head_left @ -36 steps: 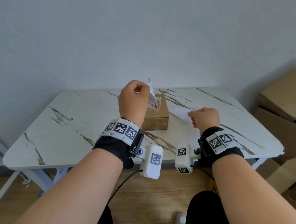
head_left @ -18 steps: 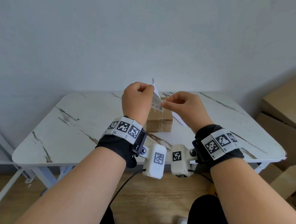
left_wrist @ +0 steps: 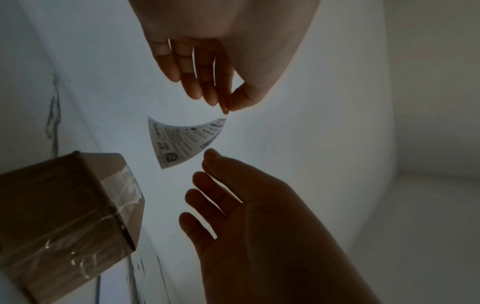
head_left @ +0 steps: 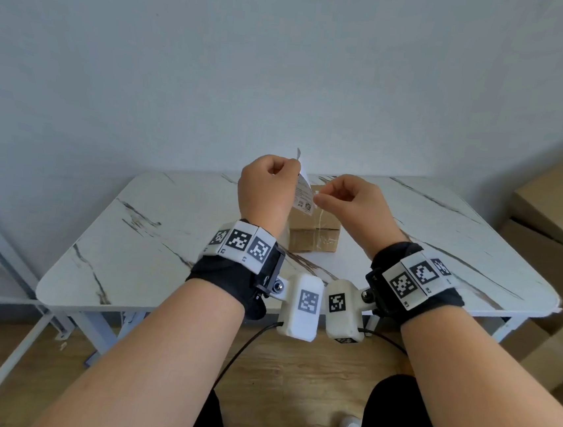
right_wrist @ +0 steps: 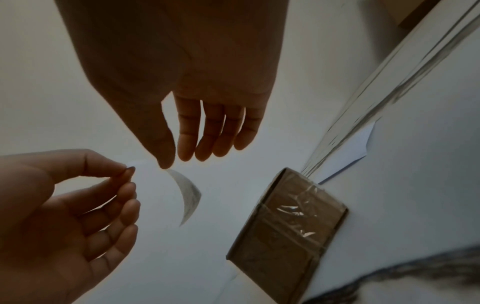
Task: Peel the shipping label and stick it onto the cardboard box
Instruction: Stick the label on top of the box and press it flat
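I pinch label corner in left hand above box; right hand loose, fingers beside label. Take opposite corner, keep sheet taut, lower flat.

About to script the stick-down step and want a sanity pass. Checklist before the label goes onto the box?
1. Left hand pinches a corner of the shipping label: ok.
2. Right hand has a second grip on the label: not ok. The thumb is at its edge and the fingers are loose.
3. Label held flat: not ok, it is curled.
4. Cardboard box sits on the table, just beyond the hands: ok.
5. Adhesive side faces the box: cannot tell.
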`<move>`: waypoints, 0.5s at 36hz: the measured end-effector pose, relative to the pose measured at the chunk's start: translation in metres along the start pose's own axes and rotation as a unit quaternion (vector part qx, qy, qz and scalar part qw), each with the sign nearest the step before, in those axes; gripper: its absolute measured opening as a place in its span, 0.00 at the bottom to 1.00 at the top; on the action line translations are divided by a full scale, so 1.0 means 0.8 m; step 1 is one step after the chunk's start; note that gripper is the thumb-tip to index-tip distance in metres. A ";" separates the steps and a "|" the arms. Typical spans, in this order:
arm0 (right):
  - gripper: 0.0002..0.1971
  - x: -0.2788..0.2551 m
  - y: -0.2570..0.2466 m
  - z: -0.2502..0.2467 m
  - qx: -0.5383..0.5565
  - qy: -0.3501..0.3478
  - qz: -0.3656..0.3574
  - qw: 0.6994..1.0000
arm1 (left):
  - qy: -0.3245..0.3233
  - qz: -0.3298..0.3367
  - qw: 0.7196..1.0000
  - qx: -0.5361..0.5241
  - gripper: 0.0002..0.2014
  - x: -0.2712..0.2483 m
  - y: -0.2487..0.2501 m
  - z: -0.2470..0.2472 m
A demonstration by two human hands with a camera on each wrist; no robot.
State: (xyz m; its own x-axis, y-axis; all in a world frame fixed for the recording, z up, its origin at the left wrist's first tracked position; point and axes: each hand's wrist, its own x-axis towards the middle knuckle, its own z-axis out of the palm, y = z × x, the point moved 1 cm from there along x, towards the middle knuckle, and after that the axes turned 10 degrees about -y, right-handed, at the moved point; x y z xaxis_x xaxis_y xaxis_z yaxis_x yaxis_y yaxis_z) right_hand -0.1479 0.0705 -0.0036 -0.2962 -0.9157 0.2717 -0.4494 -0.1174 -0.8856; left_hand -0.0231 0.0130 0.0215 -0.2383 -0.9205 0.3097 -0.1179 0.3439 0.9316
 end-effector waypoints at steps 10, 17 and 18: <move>0.04 0.003 -0.002 0.009 -0.036 0.015 -0.009 0.999 | -0.007 -0.007 1.000 -0.014 0.13 0.000 -0.001 0.003; 0.02 0.007 0.002 0.005 -0.025 0.033 0.016 0.999 | -0.014 0.010 1.000 -0.020 0.07 0.005 -0.007 0.001; 0.02 0.007 0.004 0.004 -0.022 0.037 0.020 0.999 | -0.013 0.015 1.000 -0.019 0.07 0.006 -0.008 0.000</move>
State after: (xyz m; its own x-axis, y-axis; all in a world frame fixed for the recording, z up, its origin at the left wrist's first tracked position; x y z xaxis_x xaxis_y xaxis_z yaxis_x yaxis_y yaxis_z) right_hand -0.1483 0.0634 -0.0061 -0.3750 -0.8886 0.2641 -0.4724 -0.0620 -0.8792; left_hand -0.0231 0.0062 0.0170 -0.2660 -0.9048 0.3324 -0.0737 0.3630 0.9289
